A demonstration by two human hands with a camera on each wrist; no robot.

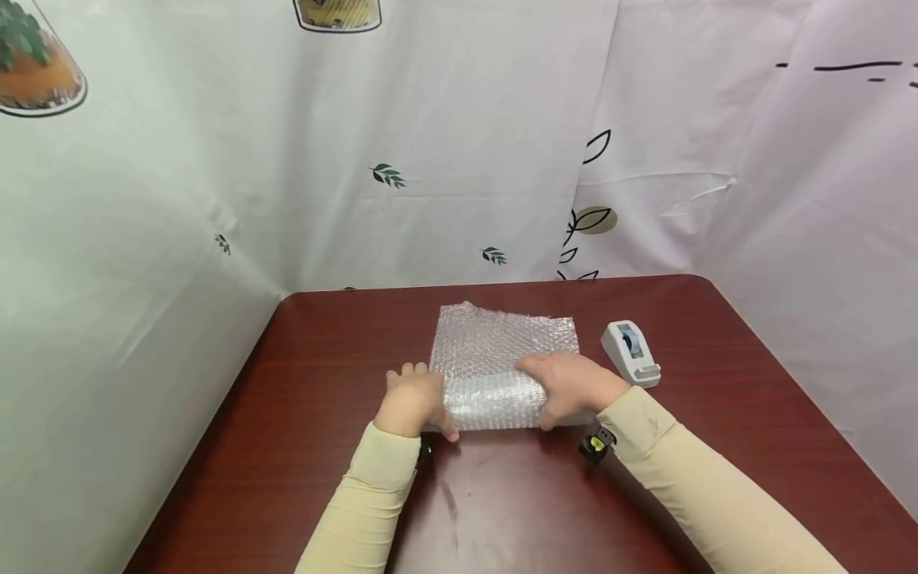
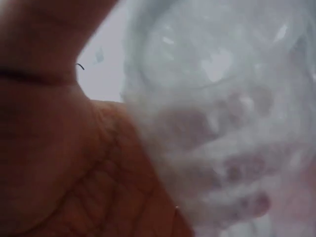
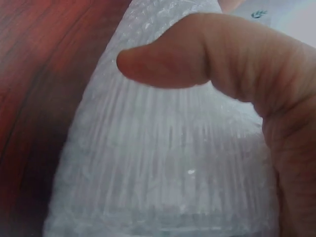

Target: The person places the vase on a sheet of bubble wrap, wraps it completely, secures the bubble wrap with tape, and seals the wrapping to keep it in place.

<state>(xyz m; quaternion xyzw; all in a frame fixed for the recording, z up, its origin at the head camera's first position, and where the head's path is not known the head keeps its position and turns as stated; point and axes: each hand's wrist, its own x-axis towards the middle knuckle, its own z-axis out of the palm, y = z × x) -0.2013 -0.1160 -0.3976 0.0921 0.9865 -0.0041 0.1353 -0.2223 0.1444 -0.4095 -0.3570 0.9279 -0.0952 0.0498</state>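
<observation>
A sheet of clear bubble wrap (image 1: 495, 339) lies on the table, its far part flat and its near part rolled into a thick bundle (image 1: 495, 401). My left hand (image 1: 414, 399) holds the bundle's left end, thumb on the near side. Through the clear plastic (image 2: 217, 64) in the left wrist view, its fingers show blurred. At the other end my right hand (image 1: 570, 381) grips the bundle, with its thumb (image 3: 163, 61) across the wrap. Straight ribs show under the wrap in the right wrist view; what lies inside cannot be made out.
A white tape dispenser (image 1: 634, 355) stands to the right of the bubble wrap, close beyond my right hand. The dark red table (image 1: 344, 335) ends at white printed curtains (image 1: 466, 119) at the back and both sides.
</observation>
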